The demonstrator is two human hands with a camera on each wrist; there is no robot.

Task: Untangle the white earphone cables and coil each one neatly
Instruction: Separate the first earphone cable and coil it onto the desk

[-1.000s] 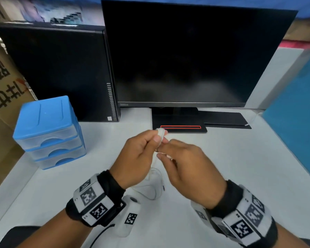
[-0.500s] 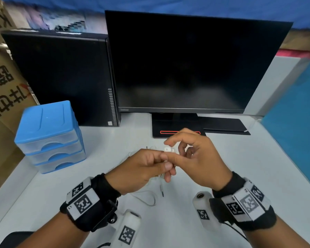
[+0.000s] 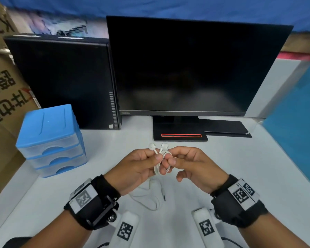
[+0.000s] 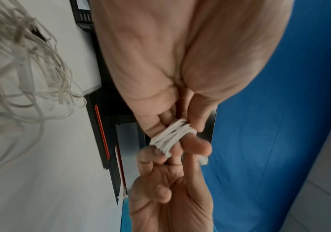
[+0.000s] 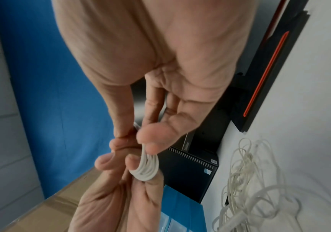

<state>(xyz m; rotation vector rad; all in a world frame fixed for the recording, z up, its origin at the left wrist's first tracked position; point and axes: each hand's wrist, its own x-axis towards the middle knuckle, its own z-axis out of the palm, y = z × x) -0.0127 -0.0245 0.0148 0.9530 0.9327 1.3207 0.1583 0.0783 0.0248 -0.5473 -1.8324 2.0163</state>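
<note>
Overhead, hands: both raised just above the white counter, meeting in front of the monitor stand.
Left hand: thumb and fingers curled, pinching the small coil of white earphone cable at its upper left; the two white earbuds stick up past the fingertips.
Right hand: fingers curled, thumb and forefinger pinching the same coil from the right side; the remaining fingers are tucked loosely under.
Coil: several tight turns, held upright between the two hands, off the counter. In the left wrist view the turns appear to wrap round a fingertip, though blur makes that uncertain.
Loose cable: a tangled heap of white earphone cable lies on the counter beneath the hands, with a jack plug at its right edge.
Surroundings: black flat monitor behind, black computer tower to its left, blue plastic three-drawer box at far left, brown cardboard carton beyond the counter's edge.
</note>
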